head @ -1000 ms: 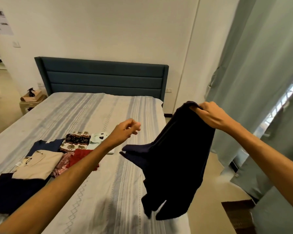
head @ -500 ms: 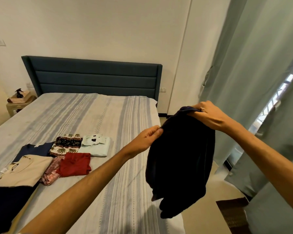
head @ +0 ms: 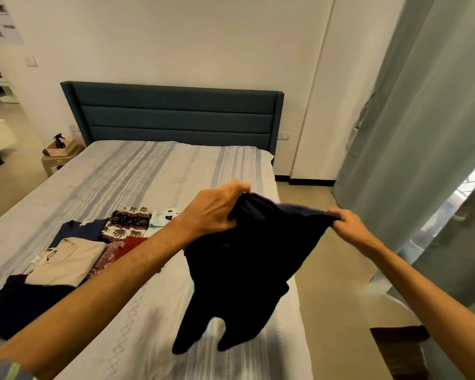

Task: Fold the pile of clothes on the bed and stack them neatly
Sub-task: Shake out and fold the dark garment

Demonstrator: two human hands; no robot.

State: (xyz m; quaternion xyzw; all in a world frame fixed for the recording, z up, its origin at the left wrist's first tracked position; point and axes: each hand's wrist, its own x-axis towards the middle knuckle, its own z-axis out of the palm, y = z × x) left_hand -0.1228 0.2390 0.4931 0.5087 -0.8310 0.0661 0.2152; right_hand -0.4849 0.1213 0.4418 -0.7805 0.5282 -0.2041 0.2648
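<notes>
Landmark: the bed (head: 159,182) with the striped cover; every place below is told from it.
What changed: one second ago only the right hand held the dark garment and the left hand was loose in the air. Half a second ago the left hand came over and took hold too. Now the two hands have pulled apart and the top edge is stretched out between them.
What it means: I think the garment is being opened up flat so it can be laid on the bed and folded. The fold itself is not done yet.
Folded clothes (head: 74,256): on the left side of the bed, lying close together. There is a tan one, a dark blue one, a patterned one, a red one and a white one.
Left hand (head: 217,209): above the middle of the bed, fingers curled tight on the left top corner of the garment.
Dark garment (head: 247,264): hanging in the air over the right side of the bed, two ends dangling just above the cover.
Right hand (head: 346,224): past the right edge of the bed, pinching the other top corner.
In the way: nothing I can see on the bed under the garment.
Curtain (head: 412,119): to the right of the bed, near the right arm.
</notes>
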